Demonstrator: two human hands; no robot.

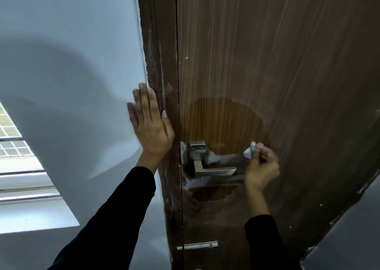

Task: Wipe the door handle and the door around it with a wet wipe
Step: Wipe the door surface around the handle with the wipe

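Note:
A brown wooden door (287, 64) fills the middle and right of the view. Its square metal lever handle (213, 170) points right from a plate (197, 150). A darker wet patch (222, 123) spreads above the handle, and a smaller one lies below it. My right hand (262, 167) pinches a small white wet wipe (249, 150) against the door just right of the handle's tip. My left hand (150, 123) lies flat with straight fingers across the wall edge and the door frame (162, 64), left of the handle.
A pale grey wall (72, 64) is on the left, with a window and its sill (26, 187) at the lower left. A metal sliding bolt (197, 245) sits low on the door. A dark grey surface (349, 239) fills the bottom right corner.

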